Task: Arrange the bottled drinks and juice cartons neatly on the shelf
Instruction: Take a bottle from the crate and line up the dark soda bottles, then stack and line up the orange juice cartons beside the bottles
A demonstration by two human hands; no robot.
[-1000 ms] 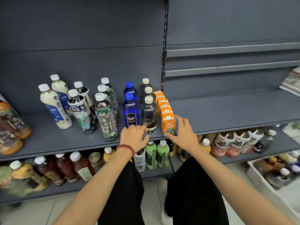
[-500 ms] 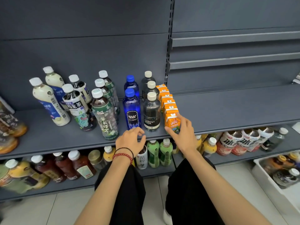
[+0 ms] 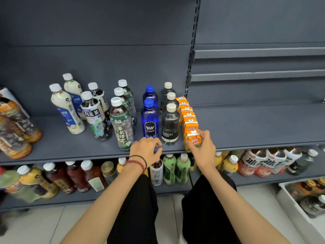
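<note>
A row of small orange juice cartons [image 3: 186, 111] runs front to back on the grey shelf [image 3: 255, 125]. My right hand [image 3: 204, 150] pinches the front carton [image 3: 193, 139] between thumb and index finger at the shelf's front edge. Left of the cartons stand a row of dark soda bottles [image 3: 170, 124] and two blue soda bottles [image 3: 149, 120]. My left hand [image 3: 146, 148] rests at the shelf edge in front of the blue bottles, fingers loosely curled, holding nothing. Further left stand green tea bottles [image 3: 121, 125], oolong tea bottles [image 3: 95, 117] and milky white bottles [image 3: 67, 110].
Several brown-labelled bottles [image 3: 15, 131] lie on their sides at the shelf's left end. The lower shelf [image 3: 175, 189] is packed with mixed bottles. A white crate [image 3: 288, 201] of drinks sits on the floor at the lower right. A slotted upright [image 3: 192, 50] divides the back panels.
My right hand has gone from lying against the front carton's side to pinching it. My left hand has drawn back a little from the blue bottle's base to the shelf edge.
</note>
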